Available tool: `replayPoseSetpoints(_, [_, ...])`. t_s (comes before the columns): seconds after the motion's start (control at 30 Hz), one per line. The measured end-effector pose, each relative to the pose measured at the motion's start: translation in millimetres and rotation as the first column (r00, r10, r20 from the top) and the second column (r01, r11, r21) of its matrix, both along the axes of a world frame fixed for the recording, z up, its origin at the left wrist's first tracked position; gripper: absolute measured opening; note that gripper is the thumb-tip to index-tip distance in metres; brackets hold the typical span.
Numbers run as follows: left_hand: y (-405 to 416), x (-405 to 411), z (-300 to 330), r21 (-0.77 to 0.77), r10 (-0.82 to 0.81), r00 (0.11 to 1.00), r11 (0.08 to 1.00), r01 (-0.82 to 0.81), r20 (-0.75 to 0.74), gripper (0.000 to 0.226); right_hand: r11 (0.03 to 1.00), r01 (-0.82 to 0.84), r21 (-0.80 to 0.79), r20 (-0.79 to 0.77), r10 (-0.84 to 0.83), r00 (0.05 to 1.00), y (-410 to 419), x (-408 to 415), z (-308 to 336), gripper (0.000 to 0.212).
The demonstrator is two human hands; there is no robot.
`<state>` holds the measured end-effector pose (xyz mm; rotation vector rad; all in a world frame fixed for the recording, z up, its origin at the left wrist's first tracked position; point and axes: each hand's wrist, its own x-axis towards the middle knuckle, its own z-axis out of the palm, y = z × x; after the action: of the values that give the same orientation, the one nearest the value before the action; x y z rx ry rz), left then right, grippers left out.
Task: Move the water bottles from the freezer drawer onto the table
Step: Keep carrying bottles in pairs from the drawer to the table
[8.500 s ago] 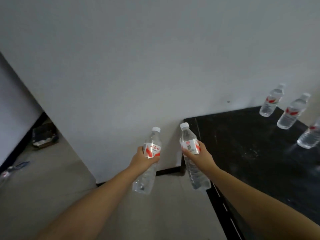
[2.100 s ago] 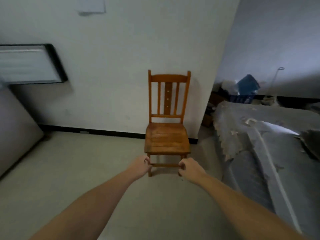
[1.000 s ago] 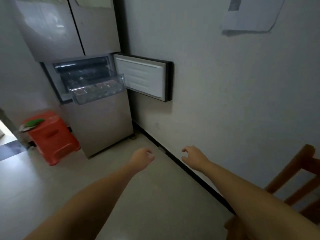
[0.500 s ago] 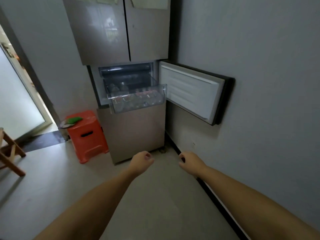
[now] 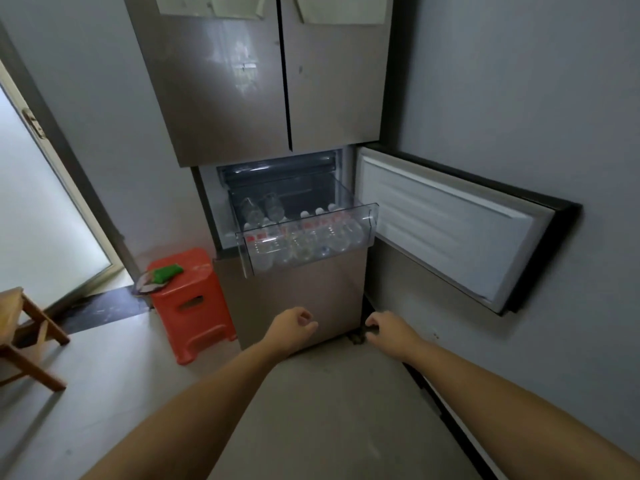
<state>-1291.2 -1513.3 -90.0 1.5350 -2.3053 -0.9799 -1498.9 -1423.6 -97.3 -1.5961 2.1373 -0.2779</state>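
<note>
Two empty grips (image 5: 292, 323) (image 5: 389, 328) below bottle-filled drawer (image 5: 310, 251)

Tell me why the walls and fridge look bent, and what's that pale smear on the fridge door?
Head view: the wide-angle lens bows straight edges, so the fridge and doorway lean outward. The pale smear is glare on the glossy door. The bottles look hazy through the clear freezer drawer.

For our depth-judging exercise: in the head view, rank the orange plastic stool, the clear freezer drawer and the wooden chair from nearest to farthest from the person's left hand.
From the left hand:
1. Orange plastic stool, just to its left.
2. Clear freezer drawer, above, pulled out.
3. Wooden chair, far left edge.
</note>
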Motion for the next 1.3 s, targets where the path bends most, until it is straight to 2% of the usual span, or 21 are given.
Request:
replayPoseSetpoints(0.23, [-107.8, -27.2, 21.4, -0.082, 0.010, 1.000, 0.997, -0.011, -0.013, 0.032, 0.992, -0.069, -0.107, 0.004, 0.069, 0.998, -133.4, -31.0, 15.1, 0.033])
replayPoseSetpoints(0.43, [-210.3, -65.0, 50.2, -0.130, 0.099, 0.990, 0.985, -0.113, -0.104, 0.027, 0.938, -0.100, -0.332, 0.080, 0.134, 0.988, -262.1, -59.3, 43.7, 0.026])
replayPoseSetpoints(0.6, [-286.5, -89.8, 66.4, -0.142, 0.213, 0.967, 0.962, -0.232, -0.137, 0.029, 0.889, -0.157, -0.429, 0.082, 0.212, 0.974, -346.9, -77.0, 64.3, 0.021])
replayPoseSetpoints(0.77, [-334.7, -92.7, 52.0, -0.071, 0.272, 0.956, 0.957, -0.281, -0.112, 0.026, 0.916, -0.222, -0.333, 0.101, 0.269, 0.958, -404.3, -80.9, 50.4, 0.026])
replayPoseSetpoints(0.93, [-383.1, -78.1, 32.4, -0.018, 0.398, 0.915, 0.916, -0.400, -0.061, 0.034, 0.935, -0.251, -0.250, 0.159, 0.296, 0.942, -460.9, -67.6, 29.4, 0.027])
replayPoseSetpoints(1.17, [-460.8, -61.7, 0.2, 0.023, 0.500, 0.855, 0.862, -0.507, 0.138, 0.065, 0.977, -0.207, -0.049, 0.313, 0.212, 0.926, -540.1, -45.3, -1.9, 0.042])
replayPoseSetpoints(1.3, [-502.6, -61.5, -15.3, 0.105, 0.507, 0.821, 0.831, -0.546, 0.261, 0.068, 0.977, -0.211, 0.008, 0.384, 0.192, 0.903, -581.4, -33.0, -9.6, 0.044])
